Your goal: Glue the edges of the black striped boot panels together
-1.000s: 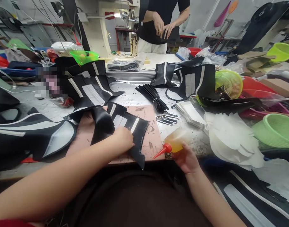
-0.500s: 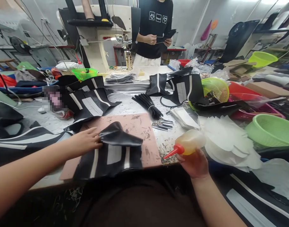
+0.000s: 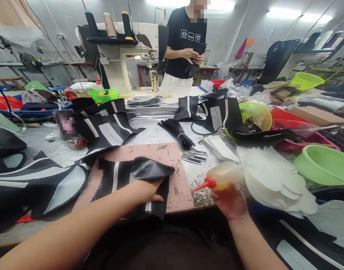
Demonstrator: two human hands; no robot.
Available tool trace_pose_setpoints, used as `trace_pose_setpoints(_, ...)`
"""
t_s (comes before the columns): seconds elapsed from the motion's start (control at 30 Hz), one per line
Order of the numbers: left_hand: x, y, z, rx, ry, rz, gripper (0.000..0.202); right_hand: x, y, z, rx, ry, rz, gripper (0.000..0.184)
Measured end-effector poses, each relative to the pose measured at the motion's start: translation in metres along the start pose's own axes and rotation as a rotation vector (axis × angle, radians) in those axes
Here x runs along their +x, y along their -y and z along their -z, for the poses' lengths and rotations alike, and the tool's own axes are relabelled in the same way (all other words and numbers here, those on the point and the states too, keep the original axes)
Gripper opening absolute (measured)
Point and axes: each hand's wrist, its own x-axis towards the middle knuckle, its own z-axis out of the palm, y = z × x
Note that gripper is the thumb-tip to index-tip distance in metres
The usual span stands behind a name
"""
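The pink board [image 3: 180, 183] is flat and flecked with dark scuffs. On it lies the black panel [image 3: 124, 176], smooth and leather-like, with cream strips and a glossy flap [image 3: 153, 169] folded over. Right of the board: layered, thin, round-edged white sheets [image 3: 273, 174]. My left hand [image 3: 148, 191] is over the board, at the panel; its fingers run under the flap, so I cannot tell whether they are spread or pressed together. Right of the board, my right hand [image 3: 231, 202] has its fingers curled around the translucent bottle [image 3: 225, 175]; its tapered red nozzle [image 3: 208, 182] points toward the board. Beyond the board's far right corner: a tied bundle of slim black strips [image 3: 177, 134].
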Motion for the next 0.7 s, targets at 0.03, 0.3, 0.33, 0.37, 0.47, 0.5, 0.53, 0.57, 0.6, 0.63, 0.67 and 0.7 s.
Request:
trace_pose_setpoints(0.03, 0.002, 0.000, 0.003, -0.012, 0.024, 0.011, 0.101, 0.005, -0.002, -0.002, -0.004, -0.016, 0.005, 0.046)
trace_pose_setpoints(0.3, 0.013, 0.002, 0.007, -0.036, 0.101, -0.003, 0.111, 0.035, -0.014, -0.015, 0.063, -0.057, 0.069, 0.040)
trace_pose_setpoints(0.33, 0.015, 0.004, 0.006, -0.040, 0.099, -0.009, 0.113, 0.036, -0.014, -0.015, 0.089, -0.061, 0.062, 0.039)
trace_pose_setpoints(0.37, 0.017, 0.006, 0.005, -0.045, 0.097, 0.001, 0.116, 0.036, -0.014, -0.015, 0.114, -0.068, 0.052, 0.039)
trace_pose_setpoints(0.47, 0.029, 0.011, 0.005, -0.089, 0.126, 0.063, 0.126, 0.036, -0.014, -0.014, 0.136, -0.097, 0.047, 0.039)
trace_pose_setpoints(0.5, 0.033, 0.012, 0.005, -0.112, 0.140, 0.073, 0.128, 0.037, -0.014, -0.015, 0.126, -0.106, 0.055, 0.039)
trace_pose_setpoints(0.53, 0.037, 0.014, 0.005, -0.134, 0.141, 0.071, 0.128, 0.037, -0.014, -0.016, 0.115, -0.114, 0.061, 0.039)
trace_pose_setpoints(0.57, 0.040, 0.016, 0.005, -0.153, 0.123, 0.055, 0.128, 0.037, -0.014, -0.017, 0.110, -0.127, 0.064, 0.040)
trace_pose_setpoints(0.6, 0.043, 0.018, 0.005, -0.165, 0.097, 0.035, 0.127, 0.038, -0.014, -0.018, 0.114, -0.143, 0.059, 0.042)
trace_pose_setpoints(0.63, 0.045, 0.020, 0.004, -0.169, 0.068, 0.021, 0.126, 0.038, -0.014, -0.020, 0.124, -0.161, 0.049, 0.045)
trace_pose_setpoints(0.67, 0.047, 0.021, 0.004, -0.169, 0.044, 0.017, 0.124, 0.039, -0.014, -0.021, 0.138, -0.178, 0.039, 0.048)
trace_pose_setpoints(0.7, 0.048, 0.023, 0.004, -0.167, 0.033, 0.025, 0.123, 0.040, -0.014, -0.023, 0.151, -0.191, 0.031, 0.049)
